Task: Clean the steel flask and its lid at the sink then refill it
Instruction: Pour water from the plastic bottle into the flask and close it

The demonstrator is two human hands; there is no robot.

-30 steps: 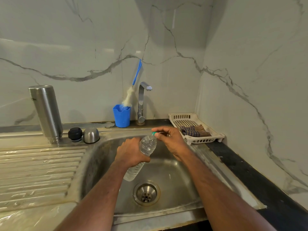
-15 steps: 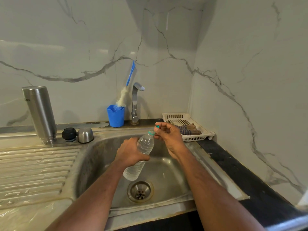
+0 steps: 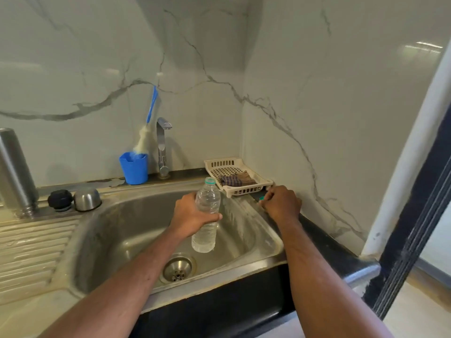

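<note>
a marble-veined corner of wall backs a steel sink (image 3: pixel 256 240) set into a dark worktop (image 3: pixel 324 242), with a ribbed draining board (image 3: pixel 31 252) running off to the left. the steel flask (image 3: pixel 14 172) stands upright at about nine o'clock from the hands, on the far end of that draining board, its long axis vertical and its mouth apparently down. just beside it, toward the basin, sit its black stopper (image 3: pixel 59 200) and domed steel cap (image 3: pixel 87 198), near each other and apart from the flask.

the left hand (image 3: pixel 192 213) is wrapped around the middle of a clear water bottle (image 3: pixel 207 215), held near upright over the basin with its mouth uncovered. the right hand (image 3: pixel 281 203) is down on the worktop at about three o'clock, fingers curled around a small green bottle cap (image 3: pixel 261 198), just in front of the white slotted tray (image 3: pixel 244 191).

for the refill, what counts is that the flask lies well off to the left, nearer the left hand, which is busy with the bottle. the right hand would have to cross the whole basin, so it looks simpler to carry the bottle leftward. the flask likely needs turning mouth-up first.

a blue cup (image 3: pixel 134 168) with a bottle brush (image 3: pixel 146 132) stands at twelve o'clock beside the tap (image 3: pixel 162 147).
</note>
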